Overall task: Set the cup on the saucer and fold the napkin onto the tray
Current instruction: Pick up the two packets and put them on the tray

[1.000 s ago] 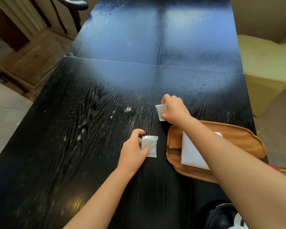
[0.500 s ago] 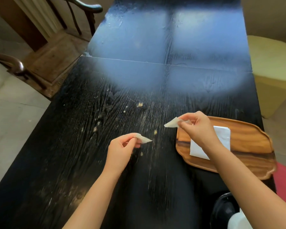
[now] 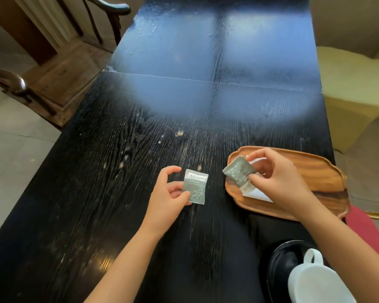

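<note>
Fig.: task progress, head view. Dark wooden worktop (image 3: pixel 140 193) carried all items. Wooden tray (image 3: pixel 311 171) lay under and just beyond the right hand (image 3: pixel 278 180); a white napkin (image 3: pixel 257 194), apparently already folded, rested on it, mostly hidden by that hand. Judged: napkin step done or nearly so. Black saucer (image 3: pixel 278 263) sat near the worktop's front edge, below the right forearm; white cup (image 3: pixel 315 281) appeared to stand on it, though the frame edge cut off the contact, so seating couldn't be confirmed. Judged: cup step prob. done as well.

Right hand pinched a small grey-green sachet (image 3: pixel 240 171) betw. thumb and fingers, held above the tray's left end, tilted. Left hand (image 3: pixel 169 197) pinched a second sachet (image 3: pixel 195 186) of the same print at its edge w/ thumb and fingertips, to the left of the right hand and apart from the tray. Remaining work, as judged: only placing the sachets, which the task sentence didn't mention.
</note>
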{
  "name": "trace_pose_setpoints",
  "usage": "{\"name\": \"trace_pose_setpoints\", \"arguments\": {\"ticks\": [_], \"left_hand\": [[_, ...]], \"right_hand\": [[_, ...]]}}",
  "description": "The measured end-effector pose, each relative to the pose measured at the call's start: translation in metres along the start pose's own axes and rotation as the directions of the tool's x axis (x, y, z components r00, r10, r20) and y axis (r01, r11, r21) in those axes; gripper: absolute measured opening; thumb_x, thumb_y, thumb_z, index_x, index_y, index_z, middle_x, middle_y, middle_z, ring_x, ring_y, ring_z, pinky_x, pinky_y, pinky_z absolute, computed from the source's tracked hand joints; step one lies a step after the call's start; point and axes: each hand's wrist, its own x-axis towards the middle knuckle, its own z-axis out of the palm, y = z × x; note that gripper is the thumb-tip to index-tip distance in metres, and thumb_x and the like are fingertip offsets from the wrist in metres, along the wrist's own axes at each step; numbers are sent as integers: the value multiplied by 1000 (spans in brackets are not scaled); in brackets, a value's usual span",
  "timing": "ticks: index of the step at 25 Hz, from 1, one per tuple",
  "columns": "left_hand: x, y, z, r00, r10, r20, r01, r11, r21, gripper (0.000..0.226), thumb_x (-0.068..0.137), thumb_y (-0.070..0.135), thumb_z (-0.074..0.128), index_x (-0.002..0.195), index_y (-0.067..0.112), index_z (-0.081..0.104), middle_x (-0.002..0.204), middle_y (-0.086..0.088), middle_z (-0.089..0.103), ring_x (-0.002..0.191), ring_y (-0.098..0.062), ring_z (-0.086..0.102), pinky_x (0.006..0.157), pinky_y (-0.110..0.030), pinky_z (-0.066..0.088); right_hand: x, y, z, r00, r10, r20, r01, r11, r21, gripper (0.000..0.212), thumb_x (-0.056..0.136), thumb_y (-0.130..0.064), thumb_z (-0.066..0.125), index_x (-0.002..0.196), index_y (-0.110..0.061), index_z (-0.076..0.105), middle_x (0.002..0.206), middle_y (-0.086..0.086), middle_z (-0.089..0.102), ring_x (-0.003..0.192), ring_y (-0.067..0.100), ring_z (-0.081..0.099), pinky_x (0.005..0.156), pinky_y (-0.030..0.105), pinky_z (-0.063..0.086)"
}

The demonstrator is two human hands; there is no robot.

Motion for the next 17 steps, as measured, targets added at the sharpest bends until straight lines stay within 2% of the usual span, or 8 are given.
{"name": "trace_pose_setpoints", "arguments": {"ticks": [2, 5, 6, 8, 10, 13, 15, 17], "left_hand": [[-3, 2, 3, 999, -8, 36, 8, 1000, -7, 43, 80, -9, 58, 108, 24, 55, 89, -4, 73, 81, -13, 70, 66, -22, 56], [-8, 7, 10, 993, -30, 114, 35, 998, -44, 37, 84, -9, 54, 101, 23, 62, 93, -4, 73, 84, -13, 70, 68, -25, 57], [-9, 9, 13, 990, -48, 134, 58, 996, -73, 36, 85, -8, 53, 102, 22, 62, 93, -4, 72, 85, -14, 70, 70, -27, 57], [-13, 11, 19, 982, -70, 174, 94, 987, -134, 34, 87, -8, 50, 106, 18, 62, 93, -7, 72, 86, -17, 70, 72, -30, 57], [-17, 14, 24, 975, -70, 209, 110, 976, -186, 33, 88, -8, 47, 107, 15, 62, 92, -7, 73, 87, -18, 70, 73, -32, 57], [-20, 17, 27, 968, -93, 231, 159, 946, -282, 32, 93, -1, 41, 102, 17, 66, 91, -5, 73, 89, -19, 68, 74, -33, 57], [-22, 18, 27, 964, -113, 242, 193, 921, -339, 28, 95, 9, 40, 105, 13, 66, 97, -8, 73, 94, -21, 68, 77, -36, 57], [-26, 16, 27, 978, -80, 193, 137, 943, -302, 22, 93, 8, 49, 109, 12, 64, 99, -7, 73, 95, -19, 68, 75, -31, 57]], "right_hand": [[1, -9, -11, 996, 38, 78, -48, 991, 124, 34, 78, 8, 58, 83, -25, 62, 78, -4, 68, 68, 2, 62, 64, 20, 49], [11, -26, -28, 958, 15, 285, -65, 984, 164, 33, 84, 5, 52, 80, -21, 73, 89, 22, 67, 84, 41, 58, 73, 43, 47], [15, -33, -29, 925, -20, 381, -26, 993, 113, 34, 84, 3, 52, 82, -22, 74, 92, 26, 66, 85, 46, 56, 72, 46, 46], [22, -45, -24, 851, -63, 521, 99, 994, -43, 37, 83, 1, 50, 89, -28, 72, 89, 22, 66, 75, 38, 56, 65, 41, 43], [27, -52, -9, 811, -70, 581, 216, 959, -186, 37, 81, -2, 51, 99, -30, 66, 82, 14, 67, 63, 20, 53, 60, 31, 43], [28, -53, 15, 824, -80, 561, 289, 911, -294, 39, 80, -4, 49, 109, -29, 58, 79, 1, 68, 58, 5, 51, 54, 19, 41], [26, -49, 25, 843, -89, 531, 276, 918, -285, 39, 81, -5, 46, 110, -28, 56, 77, -7, 65, 57, 0, 51, 53, 16, 38], [23, -46, 32, 852, -120, 510, 280, 927, -249, 37, 81, -6, 48, 110, -28, 56, 78, -10, 64, 59, -1, 52, 55, 15, 39]]}}
